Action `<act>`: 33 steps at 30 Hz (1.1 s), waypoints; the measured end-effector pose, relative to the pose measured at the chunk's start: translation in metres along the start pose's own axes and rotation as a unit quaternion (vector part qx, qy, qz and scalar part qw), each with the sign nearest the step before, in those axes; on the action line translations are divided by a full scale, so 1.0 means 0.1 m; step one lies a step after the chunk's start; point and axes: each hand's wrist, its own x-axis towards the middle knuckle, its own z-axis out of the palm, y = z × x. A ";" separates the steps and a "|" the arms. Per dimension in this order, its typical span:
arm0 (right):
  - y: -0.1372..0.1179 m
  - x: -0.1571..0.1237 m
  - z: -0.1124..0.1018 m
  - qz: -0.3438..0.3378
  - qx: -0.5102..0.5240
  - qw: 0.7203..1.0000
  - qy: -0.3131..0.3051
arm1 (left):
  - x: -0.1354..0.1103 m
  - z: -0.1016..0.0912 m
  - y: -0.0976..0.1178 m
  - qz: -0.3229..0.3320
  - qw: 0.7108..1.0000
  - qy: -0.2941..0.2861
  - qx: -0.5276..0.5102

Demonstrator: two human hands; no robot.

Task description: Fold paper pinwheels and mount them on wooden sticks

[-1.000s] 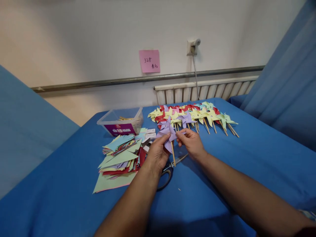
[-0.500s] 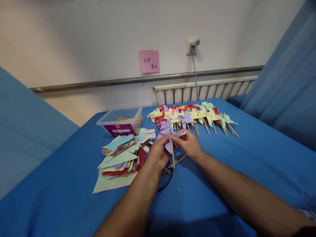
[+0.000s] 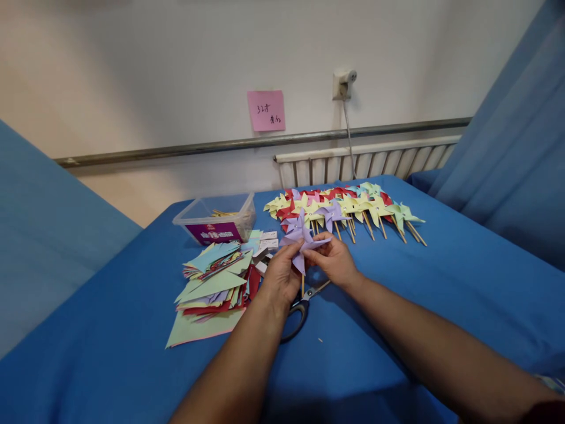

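Observation:
A purple paper pinwheel (image 3: 302, 238) on a thin wooden stick is held above the blue cloth between both hands. My left hand (image 3: 279, 275) pinches its left blades and stick, fingers closed. My right hand (image 3: 335, 260) pinches it from the right at the centre, fingers closed too. Just under the hands lie black-handled scissors (image 3: 298, 307). A stack of cut coloured paper squares (image 3: 212, 282) sits left of my left hand.
A row of finished pinwheels (image 3: 348, 207) in yellow, red, purple and green lies behind the hands. A clear plastic tub (image 3: 217, 219) stands at the back left. A radiator (image 3: 366, 160) and wall rail run along the far edge. Blue cloth hangs on both sides.
My right hand has slid left, closer to the pinwheel's centre, and the stick now points more straight down. My left hand has barely moved.

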 end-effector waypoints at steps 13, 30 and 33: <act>-0.13 0.03 -0.10 -0.043 -0.015 0.998 0.045 | -0.06 0.06 0.12 0.000 0.997 0.078 -0.004; -0.13 0.06 -0.12 -0.024 -0.022 0.995 0.091 | -0.06 0.05 0.10 0.005 0.998 0.057 0.004; -0.11 0.01 -0.09 0.063 0.012 0.995 0.074 | -0.03 0.02 0.10 0.051 0.997 0.054 0.007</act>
